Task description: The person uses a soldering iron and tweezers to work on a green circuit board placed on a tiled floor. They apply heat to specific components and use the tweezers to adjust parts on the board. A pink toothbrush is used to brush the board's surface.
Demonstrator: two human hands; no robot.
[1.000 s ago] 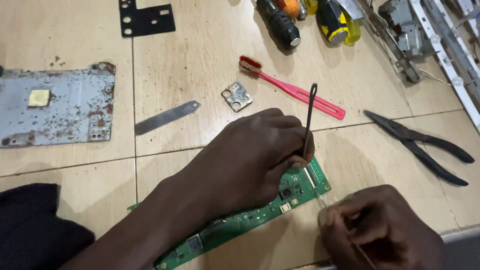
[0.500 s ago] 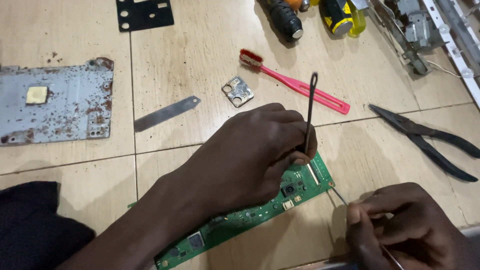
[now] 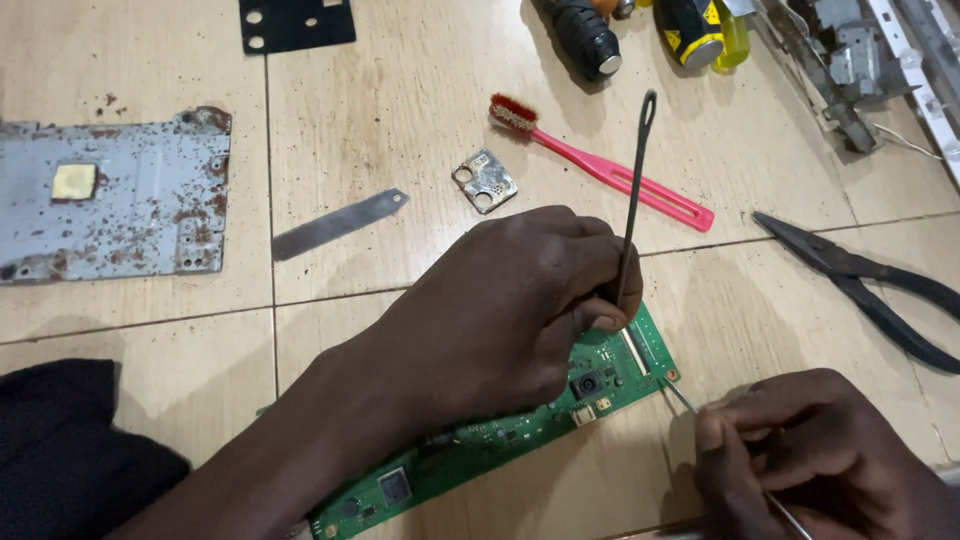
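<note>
A long, narrow green circuit board [image 3: 520,430] lies slantwise on the tan tiled floor [image 3: 400,110], studded with small black chips and a pale connector strip near its upper end. The left hand [image 3: 500,310] rests over the board's middle, its fingers pinched shut around a thin dark tool [image 3: 636,190] with a looped top, held upright. The right hand [image 3: 810,450], just beside the board's upper corner, grips a fine silvery probe [image 3: 682,398] whose tip touches that corner.

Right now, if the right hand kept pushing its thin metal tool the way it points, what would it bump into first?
Probably the green circuit board: the right hand aims its thin metal tool up-left at the board's near corner, almost touching.
</note>
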